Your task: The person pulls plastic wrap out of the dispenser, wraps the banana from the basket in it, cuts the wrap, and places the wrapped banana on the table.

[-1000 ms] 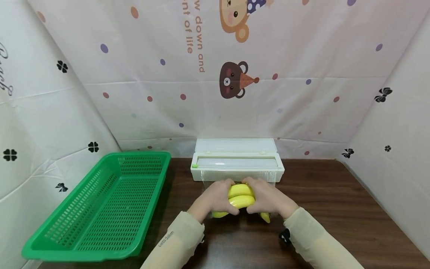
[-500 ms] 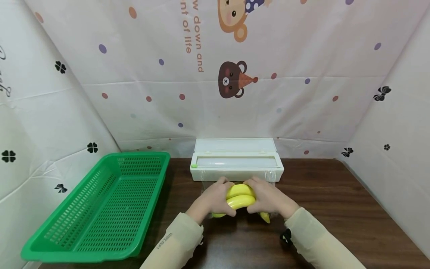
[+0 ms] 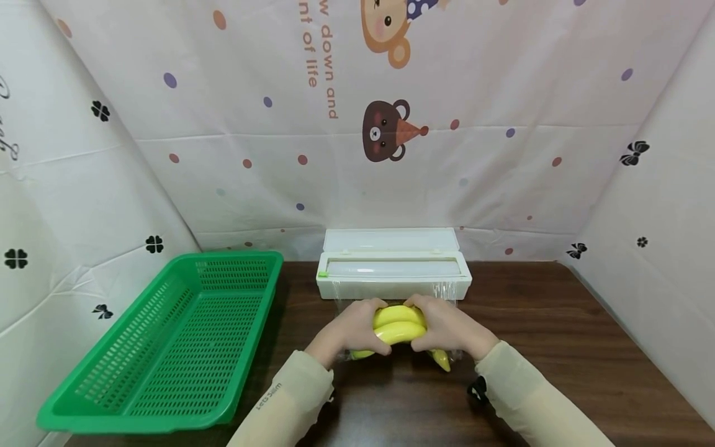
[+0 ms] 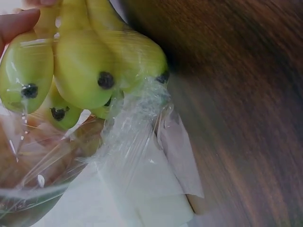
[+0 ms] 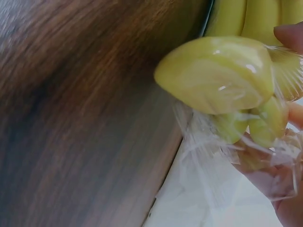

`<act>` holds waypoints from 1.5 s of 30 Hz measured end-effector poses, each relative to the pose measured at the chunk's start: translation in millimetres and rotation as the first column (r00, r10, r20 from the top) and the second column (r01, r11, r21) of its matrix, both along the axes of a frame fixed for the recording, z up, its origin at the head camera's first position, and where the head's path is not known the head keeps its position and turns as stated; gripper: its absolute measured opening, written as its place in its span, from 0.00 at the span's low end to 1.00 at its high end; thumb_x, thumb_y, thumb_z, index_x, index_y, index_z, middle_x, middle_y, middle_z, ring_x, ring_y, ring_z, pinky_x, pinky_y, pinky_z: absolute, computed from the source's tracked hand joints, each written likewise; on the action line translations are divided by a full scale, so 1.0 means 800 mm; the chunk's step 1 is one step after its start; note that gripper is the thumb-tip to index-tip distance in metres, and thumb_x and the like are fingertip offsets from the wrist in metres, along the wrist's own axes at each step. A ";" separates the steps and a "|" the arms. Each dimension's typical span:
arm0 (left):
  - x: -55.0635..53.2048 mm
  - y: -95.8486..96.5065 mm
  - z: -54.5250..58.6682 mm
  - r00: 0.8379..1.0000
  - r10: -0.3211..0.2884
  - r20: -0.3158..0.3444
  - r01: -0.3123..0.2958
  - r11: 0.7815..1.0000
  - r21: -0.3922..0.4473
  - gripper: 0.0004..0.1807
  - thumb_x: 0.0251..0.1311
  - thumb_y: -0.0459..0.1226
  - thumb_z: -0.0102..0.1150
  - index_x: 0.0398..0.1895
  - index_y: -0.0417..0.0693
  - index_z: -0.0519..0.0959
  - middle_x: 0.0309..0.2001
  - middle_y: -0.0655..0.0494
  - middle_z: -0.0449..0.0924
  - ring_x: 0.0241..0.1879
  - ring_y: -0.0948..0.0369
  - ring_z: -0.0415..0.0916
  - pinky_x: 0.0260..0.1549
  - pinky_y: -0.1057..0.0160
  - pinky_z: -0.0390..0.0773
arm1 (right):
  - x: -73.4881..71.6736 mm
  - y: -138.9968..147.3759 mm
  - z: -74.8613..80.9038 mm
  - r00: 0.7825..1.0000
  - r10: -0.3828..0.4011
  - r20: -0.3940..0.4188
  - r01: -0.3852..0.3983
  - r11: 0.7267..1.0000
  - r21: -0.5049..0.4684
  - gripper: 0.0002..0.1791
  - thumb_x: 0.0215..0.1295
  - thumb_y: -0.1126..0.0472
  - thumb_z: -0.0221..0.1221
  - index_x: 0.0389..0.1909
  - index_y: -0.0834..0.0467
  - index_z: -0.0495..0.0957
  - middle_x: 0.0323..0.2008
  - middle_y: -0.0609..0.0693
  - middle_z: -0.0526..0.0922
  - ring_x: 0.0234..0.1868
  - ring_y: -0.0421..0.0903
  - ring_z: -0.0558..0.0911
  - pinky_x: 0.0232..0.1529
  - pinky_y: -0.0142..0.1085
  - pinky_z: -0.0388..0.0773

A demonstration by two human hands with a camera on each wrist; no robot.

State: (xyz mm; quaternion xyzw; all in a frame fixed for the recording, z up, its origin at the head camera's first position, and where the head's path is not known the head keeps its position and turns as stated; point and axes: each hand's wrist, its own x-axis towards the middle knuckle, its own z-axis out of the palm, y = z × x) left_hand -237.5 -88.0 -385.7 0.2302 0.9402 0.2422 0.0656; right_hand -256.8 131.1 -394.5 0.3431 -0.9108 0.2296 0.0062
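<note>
A bunch of yellow bananas [image 3: 399,324] sits between both hands in the head view, just in front of the white cling film dispenser [image 3: 391,290]. My left hand [image 3: 356,329] grips the bunch at its left end, with the thumb toward me. On the opposite end, my right hand [image 3: 451,328] grips it too. Clear cling film [image 4: 137,113] covers the dark-tipped banana ends [image 4: 83,71] in the left wrist view. More wrinkled film [image 5: 203,146] hangs under a banana [image 5: 215,75] in the right wrist view. Film also stretches from the dispenser's front toward the hands.
A green perforated basket [image 3: 254,347] stands at the left of the dark wooden table [image 3: 547,347]. The dispenser's lid [image 3: 391,239] is raised against the patterned cloth backdrop [image 3: 475,198]. Side cloths bound the table left and right.
My left hand has shifted slightly left along the bunch, so a little more of the bananas shows between the hands. The right hand has hardly moved, and the dispenser and basket stay put.
</note>
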 end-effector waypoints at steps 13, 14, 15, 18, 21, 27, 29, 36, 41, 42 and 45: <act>-0.004 0.000 0.002 0.999 -0.044 -0.005 0.044 0.999 -0.001 0.38 0.33 0.49 0.71 0.52 0.43 0.75 0.37 0.60 0.77 0.30 0.67 0.70 0.30 0.71 0.72 | 0.002 0.003 0.002 0.998 -0.010 -0.064 0.013 0.999 0.044 0.32 0.35 0.51 0.68 0.49 0.52 0.77 0.31 0.36 0.76 0.26 0.35 0.70 0.29 0.29 0.68; -0.004 -0.001 0.002 0.999 -0.045 -0.002 0.045 0.999 0.001 0.37 0.32 0.49 0.71 0.52 0.43 0.75 0.36 0.60 0.77 0.30 0.67 0.70 0.30 0.71 0.72 | 0.002 0.003 0.003 0.999 -0.008 -0.044 0.010 0.999 0.039 0.32 0.36 0.52 0.68 0.49 0.52 0.76 0.31 0.36 0.76 0.25 0.35 0.70 0.27 0.29 0.69; -0.004 -0.001 0.002 0.999 -0.046 0.001 0.046 0.999 0.003 0.37 0.32 0.48 0.71 0.51 0.43 0.76 0.36 0.60 0.77 0.30 0.67 0.70 0.30 0.71 0.72 | 0.003 0.003 0.003 1.000 -0.007 -0.027 0.008 0.999 0.036 0.31 0.36 0.52 0.68 0.49 0.52 0.76 0.30 0.37 0.75 0.25 0.35 0.71 0.26 0.28 0.69; -0.005 -0.003 0.003 0.999 -0.046 0.011 0.046 0.999 0.017 0.36 0.32 0.48 0.70 0.51 0.44 0.76 0.37 0.60 0.78 0.30 0.67 0.70 0.30 0.71 0.72 | 0.003 0.001 0.006 1.000 -0.009 0.023 0.008 0.999 0.035 0.31 0.38 0.53 0.67 0.50 0.52 0.76 0.29 0.38 0.75 0.23 0.35 0.71 0.24 0.29 0.70; -0.004 -0.005 0.002 0.998 -0.048 0.032 0.047 0.998 0.028 0.36 0.32 0.48 0.70 0.52 0.44 0.77 0.38 0.60 0.78 0.30 0.67 0.71 0.31 0.71 0.73 | 0.005 0.001 0.007 0.999 -0.011 0.039 0.009 0.999 0.052 0.30 0.38 0.53 0.66 0.49 0.53 0.76 0.29 0.38 0.75 0.23 0.35 0.71 0.24 0.29 0.70; -0.001 -0.006 -0.001 0.998 -0.048 0.041 0.046 0.998 0.046 0.39 0.32 0.48 0.69 0.55 0.44 0.76 0.41 0.58 0.80 0.32 0.68 0.71 0.33 0.71 0.72 | 0.006 0.001 0.010 0.999 -0.002 0.047 -0.002 0.997 0.080 0.31 0.38 0.52 0.66 0.49 0.53 0.76 0.29 0.38 0.75 0.23 0.35 0.71 0.24 0.29 0.70; -0.001 -0.006 0.000 0.998 -0.045 0.040 0.043 0.998 0.047 0.40 0.32 0.49 0.70 0.56 0.44 0.76 0.42 0.58 0.80 0.33 0.68 0.71 0.34 0.71 0.72 | 0.005 0.002 0.011 0.999 0.005 0.047 -0.009 0.996 0.087 0.31 0.38 0.52 0.67 0.49 0.53 0.76 0.29 0.38 0.75 0.23 0.35 0.71 0.24 0.29 0.70; 0.004 -0.007 0.005 0.996 -0.024 0.086 0.023 1.000 0.012 0.49 0.32 0.52 0.73 0.63 0.44 0.69 0.46 0.58 0.77 0.35 0.67 0.71 0.36 0.69 0.73 | 0.002 0.004 0.013 0.998 0.042 0.045 -0.046 0.996 0.082 0.31 0.38 0.53 0.67 0.49 0.55 0.76 0.29 0.40 0.76 0.24 0.35 0.70 0.25 0.29 0.69; 0.002 -0.008 0.002 0.996 -0.027 0.085 0.024 0.999 0.045 0.39 0.33 0.46 0.69 0.56 0.45 0.72 0.42 0.58 0.76 0.34 0.65 0.70 0.35 0.68 0.72 | 0.000 0.005 0.011 0.997 0.062 0.053 -0.066 0.995 0.076 0.29 0.39 0.53 0.67 0.48 0.55 0.77 0.30 0.40 0.77 0.25 0.35 0.71 0.27 0.28 0.70; 0.002 -0.009 0.002 0.996 -0.030 0.084 0.026 0.998 0.050 0.37 0.33 0.45 0.69 0.54 0.46 0.72 0.41 0.59 0.76 0.34 0.65 0.70 0.34 0.69 0.72 | -0.001 0.005 0.011 0.996 0.065 0.058 -0.069 0.995 0.077 0.29 0.39 0.53 0.67 0.48 0.55 0.77 0.31 0.40 0.77 0.25 0.35 0.71 0.27 0.29 0.70; 0.001 -0.010 0.003 0.996 -0.041 0.079 0.036 0.998 0.059 0.35 0.33 0.46 0.68 0.52 0.46 0.74 0.39 0.60 0.77 0.33 0.66 0.70 0.34 0.70 0.72 | -0.002 0.004 0.012 0.995 0.073 0.067 -0.078 0.994 0.081 0.28 0.39 0.53 0.66 0.47 0.55 0.78 0.31 0.40 0.78 0.26 0.35 0.71 0.28 0.29 0.70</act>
